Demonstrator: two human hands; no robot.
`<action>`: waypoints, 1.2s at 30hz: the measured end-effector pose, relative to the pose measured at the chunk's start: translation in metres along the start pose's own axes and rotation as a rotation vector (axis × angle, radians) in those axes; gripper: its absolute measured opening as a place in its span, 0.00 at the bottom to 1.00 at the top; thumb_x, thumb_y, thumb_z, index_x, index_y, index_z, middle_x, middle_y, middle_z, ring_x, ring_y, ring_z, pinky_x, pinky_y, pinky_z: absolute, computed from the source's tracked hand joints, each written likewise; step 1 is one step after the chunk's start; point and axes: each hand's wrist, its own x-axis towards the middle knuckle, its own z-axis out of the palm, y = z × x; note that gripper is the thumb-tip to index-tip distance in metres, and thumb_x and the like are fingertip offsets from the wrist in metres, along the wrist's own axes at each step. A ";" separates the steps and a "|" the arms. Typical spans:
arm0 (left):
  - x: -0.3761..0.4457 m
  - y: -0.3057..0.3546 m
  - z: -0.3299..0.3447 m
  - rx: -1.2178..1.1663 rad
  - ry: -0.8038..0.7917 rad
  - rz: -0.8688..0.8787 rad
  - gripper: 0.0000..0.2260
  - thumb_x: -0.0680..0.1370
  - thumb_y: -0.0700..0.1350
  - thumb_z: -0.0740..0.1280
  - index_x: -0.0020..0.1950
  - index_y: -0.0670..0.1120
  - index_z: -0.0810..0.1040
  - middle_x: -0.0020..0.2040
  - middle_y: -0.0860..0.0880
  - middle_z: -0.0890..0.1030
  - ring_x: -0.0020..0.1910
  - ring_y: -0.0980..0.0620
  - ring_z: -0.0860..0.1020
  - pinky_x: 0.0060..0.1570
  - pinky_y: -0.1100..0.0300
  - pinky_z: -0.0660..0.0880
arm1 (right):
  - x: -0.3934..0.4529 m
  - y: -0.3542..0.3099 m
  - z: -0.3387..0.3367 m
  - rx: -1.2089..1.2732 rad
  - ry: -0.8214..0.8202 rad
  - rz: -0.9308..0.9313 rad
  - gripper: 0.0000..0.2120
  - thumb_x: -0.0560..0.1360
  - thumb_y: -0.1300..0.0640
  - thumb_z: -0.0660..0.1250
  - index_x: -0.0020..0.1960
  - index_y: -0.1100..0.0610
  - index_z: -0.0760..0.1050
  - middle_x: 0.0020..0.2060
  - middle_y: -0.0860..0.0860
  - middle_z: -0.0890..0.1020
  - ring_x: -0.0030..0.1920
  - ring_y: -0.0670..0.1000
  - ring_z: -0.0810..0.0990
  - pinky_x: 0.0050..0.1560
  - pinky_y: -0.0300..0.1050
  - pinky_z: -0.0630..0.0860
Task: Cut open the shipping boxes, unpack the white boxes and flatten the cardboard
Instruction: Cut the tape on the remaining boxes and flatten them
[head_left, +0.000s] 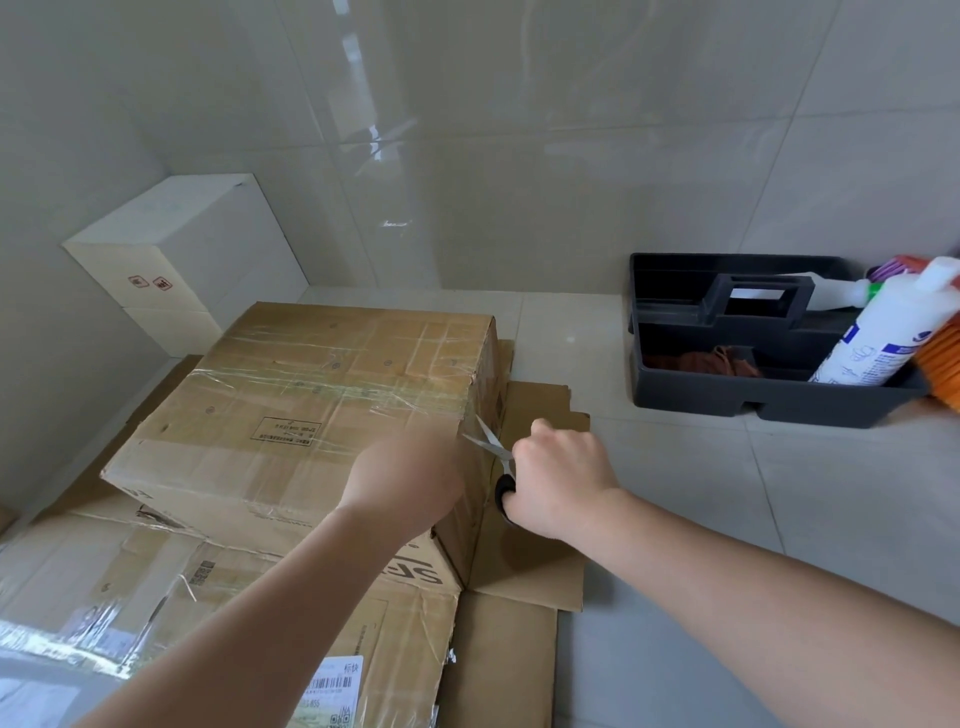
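A taped brown shipping box (291, 400) sits tilted on a layer of flattened cardboard (332, 613) on the floor. My right hand (558, 480) grips black-handled scissors (493, 452), their blades apart at the tape on the box's near right corner. My left hand (410, 483) is blurred and lies against that same corner of the box; how its fingers lie is unclear. White boxes (192, 254) are stacked in the wall corner at the back left.
A black plastic caddy (769, 400) stands on the tiled floor at the right, holding a white bottle (883, 332), a brown cloth and brushes. Tiled walls close the back and left. Bare floor tiles lie between the cardboard and the caddy.
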 end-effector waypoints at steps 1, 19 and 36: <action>0.002 0.000 -0.002 0.007 -0.027 -0.009 0.14 0.76 0.51 0.59 0.32 0.49 0.62 0.29 0.52 0.69 0.26 0.55 0.66 0.24 0.62 0.59 | 0.001 -0.001 0.001 0.008 0.011 0.004 0.14 0.71 0.46 0.65 0.47 0.56 0.80 0.38 0.51 0.69 0.33 0.53 0.72 0.32 0.43 0.63; 0.001 0.007 -0.006 0.154 -0.167 0.082 0.16 0.78 0.46 0.58 0.31 0.50 0.59 0.29 0.53 0.64 0.26 0.57 0.61 0.25 0.63 0.57 | 0.013 -0.017 0.003 0.038 0.000 0.036 0.06 0.71 0.59 0.65 0.46 0.58 0.79 0.37 0.52 0.68 0.32 0.54 0.67 0.28 0.42 0.55; -0.002 0.006 -0.005 0.115 -0.151 0.131 0.16 0.78 0.47 0.56 0.30 0.49 0.59 0.29 0.52 0.64 0.29 0.50 0.65 0.31 0.60 0.63 | 0.013 -0.007 0.001 0.027 -0.010 0.101 0.10 0.69 0.53 0.66 0.46 0.57 0.79 0.34 0.51 0.66 0.31 0.52 0.67 0.28 0.41 0.57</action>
